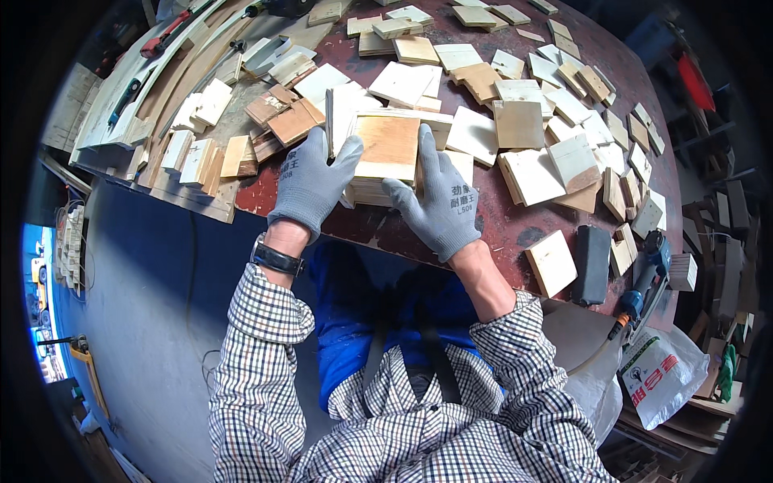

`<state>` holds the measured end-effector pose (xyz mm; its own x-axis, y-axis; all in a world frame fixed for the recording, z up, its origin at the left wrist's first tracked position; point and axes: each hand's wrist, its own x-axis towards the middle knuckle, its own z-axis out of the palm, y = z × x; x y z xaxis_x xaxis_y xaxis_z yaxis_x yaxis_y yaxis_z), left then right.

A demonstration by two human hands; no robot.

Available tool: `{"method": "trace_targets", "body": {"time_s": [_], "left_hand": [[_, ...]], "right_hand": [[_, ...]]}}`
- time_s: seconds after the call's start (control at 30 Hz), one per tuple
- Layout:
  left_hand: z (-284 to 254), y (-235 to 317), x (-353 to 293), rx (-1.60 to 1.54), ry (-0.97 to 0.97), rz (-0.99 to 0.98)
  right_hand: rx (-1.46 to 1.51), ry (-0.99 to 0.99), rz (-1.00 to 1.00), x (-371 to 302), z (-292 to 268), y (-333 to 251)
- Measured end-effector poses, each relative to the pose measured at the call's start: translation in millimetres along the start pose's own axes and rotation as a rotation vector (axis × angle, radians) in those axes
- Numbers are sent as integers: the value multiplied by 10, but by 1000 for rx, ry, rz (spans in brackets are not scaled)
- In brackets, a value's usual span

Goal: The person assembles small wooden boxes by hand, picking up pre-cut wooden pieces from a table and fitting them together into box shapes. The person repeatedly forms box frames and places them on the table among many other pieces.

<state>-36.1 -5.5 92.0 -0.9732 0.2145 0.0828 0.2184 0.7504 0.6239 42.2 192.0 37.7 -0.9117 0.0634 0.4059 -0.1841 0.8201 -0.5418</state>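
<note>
Gripping from both sides, my gloved left hand and right hand have fingers clamped on a stack of plywood squares at the table's near edge; stiff, light (splintery edges, I judge); best held by opposite edges.

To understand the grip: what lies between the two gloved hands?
A stack of square wooden boards, pressed by left hand and right hand, in the head view.

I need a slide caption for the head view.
Two gloved hands square up a stack of wooden squares on a cluttered table.
</note>
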Motion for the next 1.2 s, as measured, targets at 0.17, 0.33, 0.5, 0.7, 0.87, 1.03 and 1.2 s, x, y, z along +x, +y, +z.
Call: {"method": "trace_targets", "body": {"time_s": [0.17,0.33,0.5,0.7,0.87,1.03,1.2], "left_hand": [[11,-40,3,-37,31,32],[18,-57,28,-32,9,11],[102,-136,77,-58,27,22],[-30,-6,16,-32,-44,-49],[-78,17,21,-50,-95,-47],[-13,-66,96,-51,-89,-14],[-51,-36,91,-52,-80,-23]], "right_hand": [[49,-66,49,23,-76,-36],[133,-99,91,61,-126,-63],[81,2,-24,23,-68,-27],[79,5,-75,0,-49,-27],[41,-55,-44,34,-91,-41],[-10,-17,-116,64,-77,-29],[-86,-86,-88,120,-79,-55]]}}
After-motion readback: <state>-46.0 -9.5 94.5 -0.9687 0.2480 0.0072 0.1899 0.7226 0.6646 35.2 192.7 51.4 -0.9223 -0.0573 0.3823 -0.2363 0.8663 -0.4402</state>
